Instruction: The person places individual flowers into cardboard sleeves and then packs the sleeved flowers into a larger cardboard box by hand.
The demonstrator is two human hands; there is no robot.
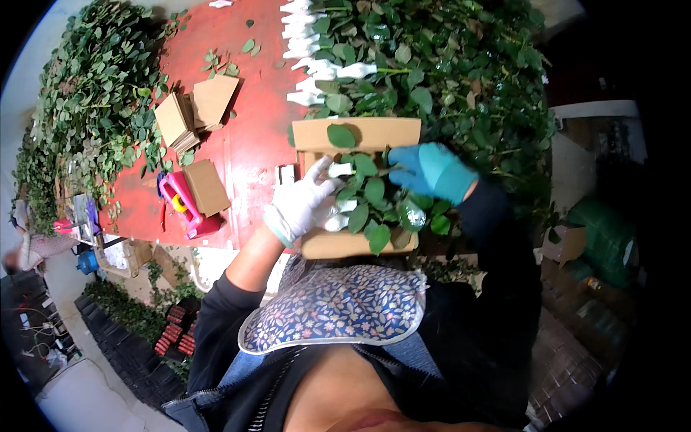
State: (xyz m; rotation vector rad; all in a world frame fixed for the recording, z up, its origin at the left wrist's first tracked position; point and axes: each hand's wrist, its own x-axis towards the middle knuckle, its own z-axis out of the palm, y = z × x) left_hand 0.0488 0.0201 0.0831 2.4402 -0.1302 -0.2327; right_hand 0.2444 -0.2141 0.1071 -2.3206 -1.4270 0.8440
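An open cardboard box stands in front of me, its far and near flaps folded outward. Leafy stems lie across it, their ends in white sleeves pointing left. My left hand, in a white glove, is at the box's left side with its fingers apart, beside the sleeved ends. In a blue-green glove, my right hand is at the box's right side, fingers bent around a leafy stem. Part of that grip is hidden. A loose leaf rests on the far flap.
A big heap of leafy stems with white-sleeved ends covers the right of the red table; another leafy pile is far left. Cardboard pieces, a brown cardboard block and a pink tool-like object lie on the left.
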